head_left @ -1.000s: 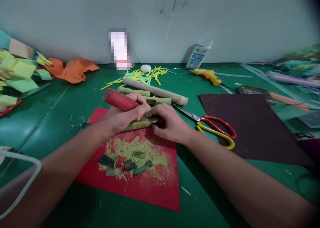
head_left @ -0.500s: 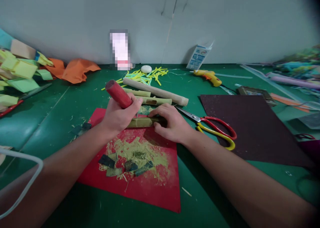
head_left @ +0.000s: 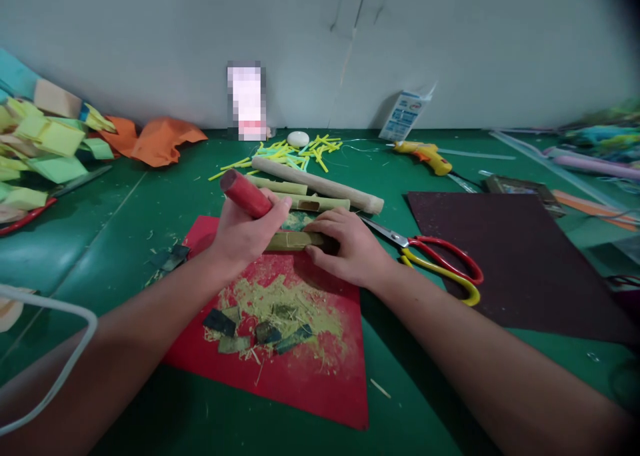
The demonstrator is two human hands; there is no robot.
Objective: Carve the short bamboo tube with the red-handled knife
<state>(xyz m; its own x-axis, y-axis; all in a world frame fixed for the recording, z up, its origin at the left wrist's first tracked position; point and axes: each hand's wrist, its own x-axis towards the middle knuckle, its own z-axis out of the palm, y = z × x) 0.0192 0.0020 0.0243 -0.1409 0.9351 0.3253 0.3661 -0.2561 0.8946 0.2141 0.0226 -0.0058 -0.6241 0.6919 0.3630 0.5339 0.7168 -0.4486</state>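
A tool with a thick red handle (head_left: 246, 194) is in the fist of my left hand (head_left: 247, 233); its working end is hidden behind my fingers. That hand is at the left end of a greenish bamboo piece (head_left: 290, 241), which has a box-shaped outline marked on its top. My right hand (head_left: 347, 246) grips the bamboo's right end, fingers over the top and thumb in front. Beneath lies a red board (head_left: 335, 396), strewn with bamboo shavings (head_left: 295, 296) and dark green bamboo chips (head_left: 220, 321). Just behind is another bamboo piece (head_left: 325, 204) with a rectangular hole.
A pale wooden rod (head_left: 320, 184) and yellow strips (head_left: 280, 153) lie further back. Scissors (head_left: 430, 259) with red and yellow handles rest by a dark board (head_left: 510, 263) at right. A yellow glue gun (head_left: 425, 157) is behind; folded papers (head_left: 55, 139) pile up at left.
The whole scene has shifted slightly right in view. The red handle's top end sits a little lower, and the thin blade seen before below my left hand no longer shows. My right hand keeps its grip.
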